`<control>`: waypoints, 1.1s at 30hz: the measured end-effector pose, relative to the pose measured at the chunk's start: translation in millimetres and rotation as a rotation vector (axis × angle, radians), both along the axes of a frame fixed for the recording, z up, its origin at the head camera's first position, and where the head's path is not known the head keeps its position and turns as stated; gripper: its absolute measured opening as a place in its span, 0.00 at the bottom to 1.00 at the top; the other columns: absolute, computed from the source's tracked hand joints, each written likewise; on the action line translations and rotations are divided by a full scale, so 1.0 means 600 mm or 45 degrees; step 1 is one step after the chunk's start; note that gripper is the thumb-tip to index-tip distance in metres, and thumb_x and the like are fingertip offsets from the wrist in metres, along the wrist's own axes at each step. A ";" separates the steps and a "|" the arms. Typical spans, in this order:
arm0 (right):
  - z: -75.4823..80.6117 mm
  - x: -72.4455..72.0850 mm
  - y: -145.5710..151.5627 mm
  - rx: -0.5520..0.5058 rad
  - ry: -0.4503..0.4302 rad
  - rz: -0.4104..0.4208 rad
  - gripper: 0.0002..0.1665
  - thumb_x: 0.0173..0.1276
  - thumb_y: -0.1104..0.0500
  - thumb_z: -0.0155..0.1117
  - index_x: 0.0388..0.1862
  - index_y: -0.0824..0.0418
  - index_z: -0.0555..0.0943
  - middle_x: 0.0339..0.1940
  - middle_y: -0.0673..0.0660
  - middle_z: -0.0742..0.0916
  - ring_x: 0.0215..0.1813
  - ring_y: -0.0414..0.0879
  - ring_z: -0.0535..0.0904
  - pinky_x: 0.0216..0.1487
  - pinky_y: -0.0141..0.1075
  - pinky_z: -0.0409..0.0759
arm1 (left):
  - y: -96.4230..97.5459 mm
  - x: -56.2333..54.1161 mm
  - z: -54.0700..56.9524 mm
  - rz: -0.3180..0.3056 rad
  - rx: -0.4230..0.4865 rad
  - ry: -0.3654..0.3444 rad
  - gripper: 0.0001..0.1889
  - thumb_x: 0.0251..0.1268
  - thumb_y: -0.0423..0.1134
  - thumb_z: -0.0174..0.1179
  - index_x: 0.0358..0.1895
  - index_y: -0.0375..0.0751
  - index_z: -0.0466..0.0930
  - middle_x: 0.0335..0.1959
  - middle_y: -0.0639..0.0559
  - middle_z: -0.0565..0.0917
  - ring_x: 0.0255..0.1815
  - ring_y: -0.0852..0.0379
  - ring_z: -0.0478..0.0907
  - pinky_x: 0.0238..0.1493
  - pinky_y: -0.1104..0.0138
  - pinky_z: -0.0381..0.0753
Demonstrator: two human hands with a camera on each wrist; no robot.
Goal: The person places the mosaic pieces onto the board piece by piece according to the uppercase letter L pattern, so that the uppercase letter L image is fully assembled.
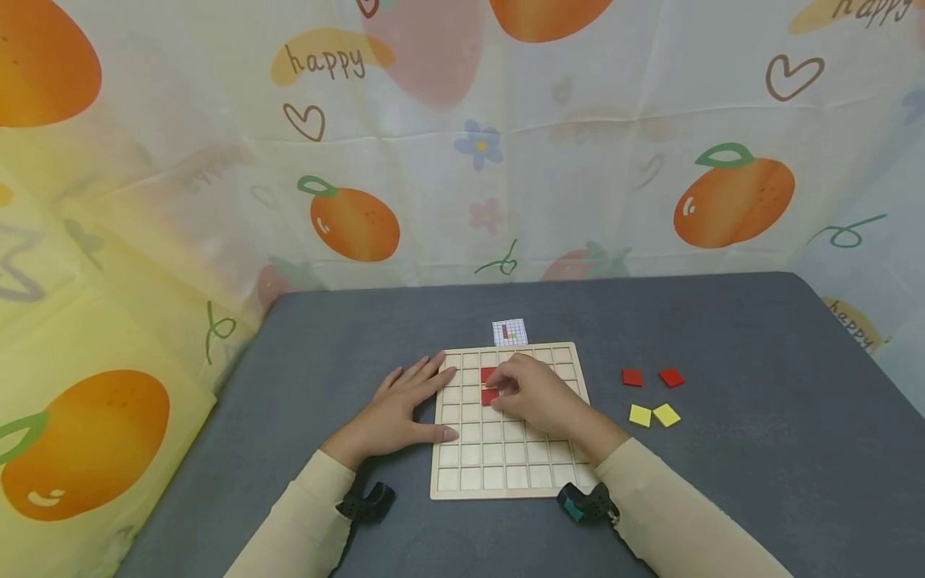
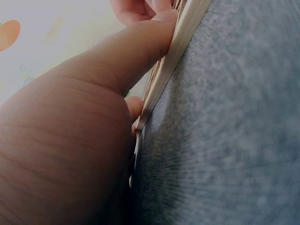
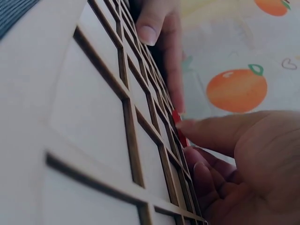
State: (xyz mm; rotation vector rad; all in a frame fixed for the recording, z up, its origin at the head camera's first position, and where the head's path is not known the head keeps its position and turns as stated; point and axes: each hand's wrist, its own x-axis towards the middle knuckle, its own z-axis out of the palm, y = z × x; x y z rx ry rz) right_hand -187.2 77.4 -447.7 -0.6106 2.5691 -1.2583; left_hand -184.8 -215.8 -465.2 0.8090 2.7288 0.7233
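A wooden grid board (image 1: 470,479) with square cells lies on the dark table. My left hand (image 1: 401,413) rests along its left edge, fingers spread and thumb on the rim; the left wrist view shows the thumb (image 2: 136,47) against the board's side. Over the upper middle cells, my right hand (image 1: 542,397) pinches a red square tile (image 1: 489,396) between thumb and fingers. That red tile (image 3: 179,127) stands slightly tilted at the grid in the right wrist view. Another red tile (image 1: 487,374) sits in the cell just above, partly hidden by the fingers.
Right of the board lie two loose red tiles, one red tile (image 1: 632,377) beside another (image 1: 671,377), and two yellow tiles, a left one (image 1: 640,415) and a right one (image 1: 666,415). A small printed grid card (image 1: 510,331) touches the board's far edge. Patterned cloth hangs behind.
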 end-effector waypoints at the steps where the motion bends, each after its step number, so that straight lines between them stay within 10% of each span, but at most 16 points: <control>1: 0.000 0.000 0.000 0.003 0.012 -0.001 0.09 0.75 0.62 0.75 0.52 0.56 0.90 0.44 0.48 0.82 0.45 0.43 0.78 0.51 0.44 0.80 | 0.000 0.000 0.000 -0.002 0.002 0.003 0.56 0.66 0.74 0.68 0.90 0.55 0.56 0.91 0.58 0.46 0.90 0.50 0.38 0.82 0.37 0.32; 16: -0.012 0.001 -0.020 -0.001 0.138 -0.093 0.10 0.73 0.62 0.77 0.51 0.58 0.90 0.40 0.47 0.83 0.42 0.42 0.79 0.49 0.43 0.81 | 0.002 0.001 0.003 -0.011 0.034 0.020 0.53 0.67 0.70 0.70 0.89 0.52 0.59 0.91 0.55 0.49 0.90 0.46 0.41 0.81 0.34 0.34; 33: 0.030 -0.003 0.025 -0.413 -0.138 -0.057 0.29 0.89 0.41 0.55 0.68 0.63 0.83 0.56 0.61 0.88 0.56 0.57 0.87 0.58 0.56 0.83 | 0.002 -0.002 -0.003 -0.003 0.001 0.016 0.55 0.66 0.72 0.70 0.90 0.55 0.57 0.91 0.58 0.48 0.90 0.48 0.39 0.81 0.36 0.33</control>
